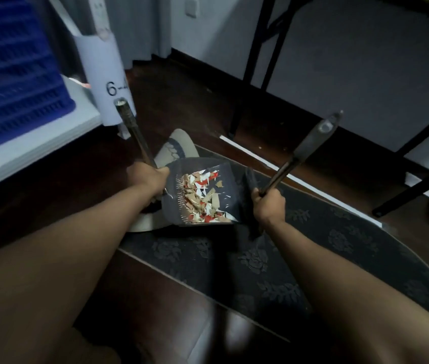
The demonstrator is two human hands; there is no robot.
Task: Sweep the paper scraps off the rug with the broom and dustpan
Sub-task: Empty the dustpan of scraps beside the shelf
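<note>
A dark grey dustpan (224, 174) sits over the left end of a dark flowered rug (274, 264). Red, white and tan paper scraps (203, 198) fill its tray. My left hand (147, 177) grips the dustpan's long metal handle (129, 127), which slants up toward the left. My right hand (268, 203) grips the broom handle (310, 145), which slants up to the right. The dark broom head (250, 203) stands against the dustpan's right side, partly hidden by my right hand.
The rug lies on dark wood floor. A white shelf with blue crates (11, 74) is at the left, beside a white post marked "6-" (108, 80). Black table legs (255, 61) stand behind; another slants at the right (415, 185). A pale slipper (174, 148) lies behind the dustpan.
</note>
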